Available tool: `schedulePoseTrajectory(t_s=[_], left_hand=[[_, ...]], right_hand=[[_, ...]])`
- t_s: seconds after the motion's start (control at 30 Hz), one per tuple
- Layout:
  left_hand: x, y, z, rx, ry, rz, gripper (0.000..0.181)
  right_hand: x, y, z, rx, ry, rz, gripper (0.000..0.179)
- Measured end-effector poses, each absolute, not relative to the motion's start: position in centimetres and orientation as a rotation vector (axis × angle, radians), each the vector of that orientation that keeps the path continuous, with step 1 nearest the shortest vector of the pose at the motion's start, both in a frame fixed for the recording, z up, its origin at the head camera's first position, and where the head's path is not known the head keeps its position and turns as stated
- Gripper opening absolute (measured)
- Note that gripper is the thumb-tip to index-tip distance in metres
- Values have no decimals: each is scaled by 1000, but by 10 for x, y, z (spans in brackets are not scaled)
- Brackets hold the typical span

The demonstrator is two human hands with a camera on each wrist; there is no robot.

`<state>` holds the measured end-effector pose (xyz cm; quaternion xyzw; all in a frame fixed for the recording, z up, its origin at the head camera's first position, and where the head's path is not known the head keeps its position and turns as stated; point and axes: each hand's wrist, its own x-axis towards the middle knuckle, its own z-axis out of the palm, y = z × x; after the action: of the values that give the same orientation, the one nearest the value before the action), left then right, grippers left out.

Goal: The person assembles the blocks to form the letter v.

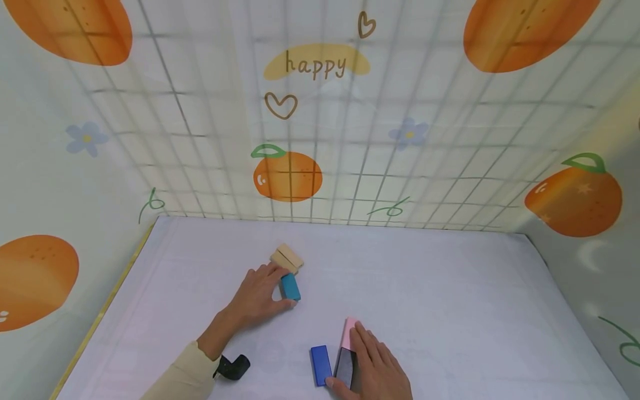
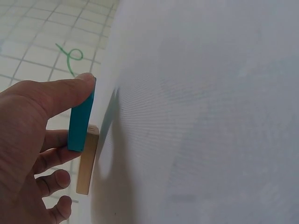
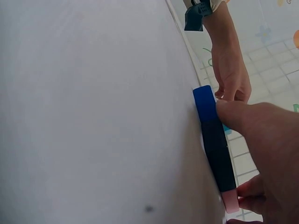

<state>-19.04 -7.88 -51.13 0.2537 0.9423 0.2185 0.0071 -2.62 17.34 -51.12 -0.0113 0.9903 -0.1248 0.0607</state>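
My left hand (image 1: 257, 297) pinches a teal block (image 1: 290, 287) by its two ends, thumb at the near end and a fingertip at the far end. Just beyond that block lie two plain wooden blocks (image 1: 287, 257) side by side; one wooden block (image 2: 87, 163) shows behind the teal one in the left wrist view. My right hand (image 1: 380, 361) lies along the right side of a pink block (image 1: 348, 333) and a dark grey block (image 1: 345, 369), fingers mostly straight. These two blocks stand end to end. The right thumb touches the near corner of a blue block (image 1: 321, 365).
The blocks lie on a white-covered table (image 1: 450, 289). A printed curtain (image 1: 345, 128) with oranges and a grid rises behind it, and similar walls stand at both sides. A black device (image 1: 234, 367) is worn on my left wrist.
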Motion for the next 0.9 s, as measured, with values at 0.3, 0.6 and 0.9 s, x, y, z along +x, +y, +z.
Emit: schedulePoseTrajectory(t_s=[0.3,0.6,0.9], left_hand=[[-188,-76,-510,813,2931,684,68],[-188,-75,-514,837,2942,674,70],[-184,-71,-509,833,2911,689,70]], right_hand=[[-26,173,-510,-27,2980,-366,116],[-26,173,-510,-29,3004,-369,115],[-26,174,-513,-49,3035,-364,114]])
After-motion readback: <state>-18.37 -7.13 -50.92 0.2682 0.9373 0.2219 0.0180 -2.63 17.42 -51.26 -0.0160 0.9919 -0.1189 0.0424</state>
